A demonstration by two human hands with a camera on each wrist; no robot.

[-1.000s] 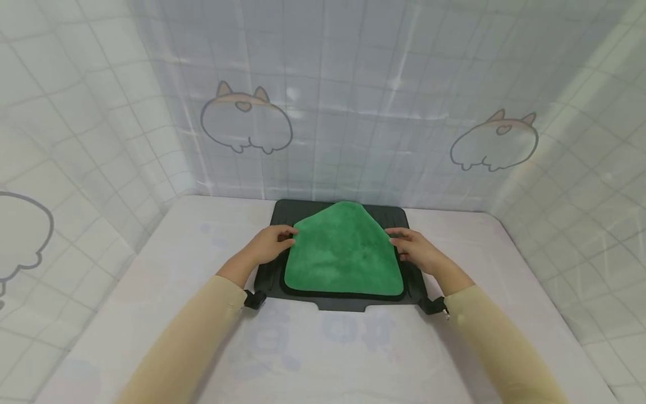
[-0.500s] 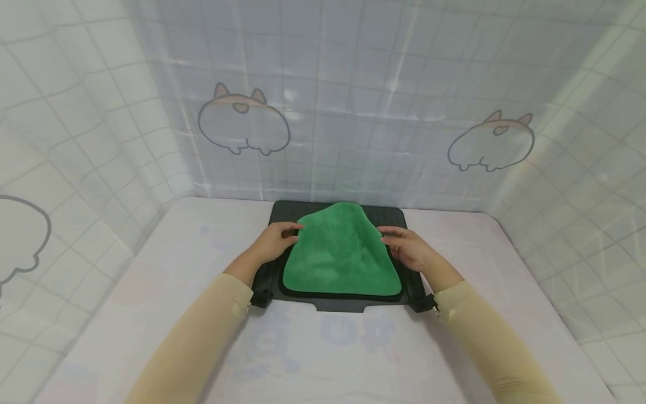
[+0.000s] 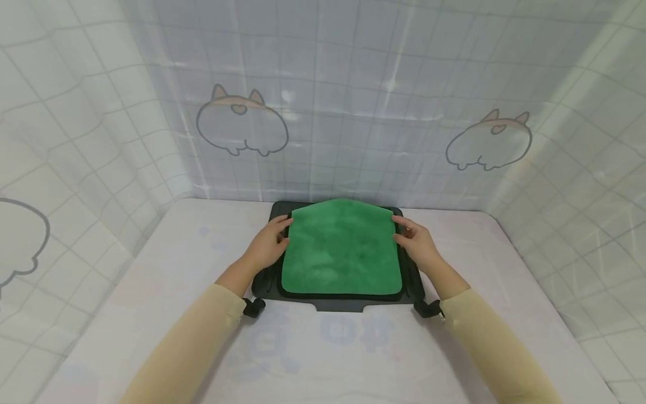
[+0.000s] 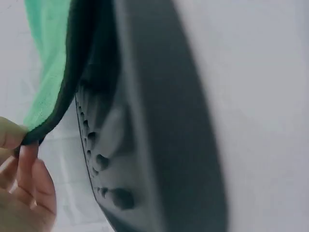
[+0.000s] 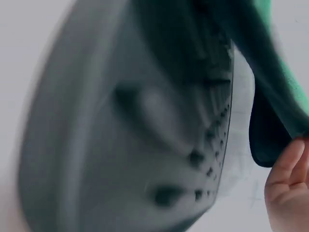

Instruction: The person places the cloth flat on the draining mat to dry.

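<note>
Since a moment ago, our hands have pulled the far corners of the green cloth (image 3: 340, 252) apart, so its pointed top is now almost flat and wide.

From the head view, we see the cloth lying on a black tray (image 3: 411, 280) in the middle of the white table (image 3: 126, 314). Our left hand (image 3: 267, 247) pinches the cloth's far left corner. Our right hand (image 3: 416, 244) pinches the far right corner. Both arms wear tan sleeves (image 3: 187, 348). A white sheet with cartoon animals (image 3: 242, 120) hangs behind the table.

From the left wrist view, we see our left hand (image 4: 21, 188) low in the corner. Its fingers pinch the dark edge of the cloth (image 4: 46, 82), which is lifted a little above the bumpy tray (image 4: 149, 145).

From the right wrist view, the picture is blurry. Our right hand (image 5: 289, 186) grips the cloth (image 5: 270, 121) by its edge, just above the tray (image 5: 135, 130).
</note>
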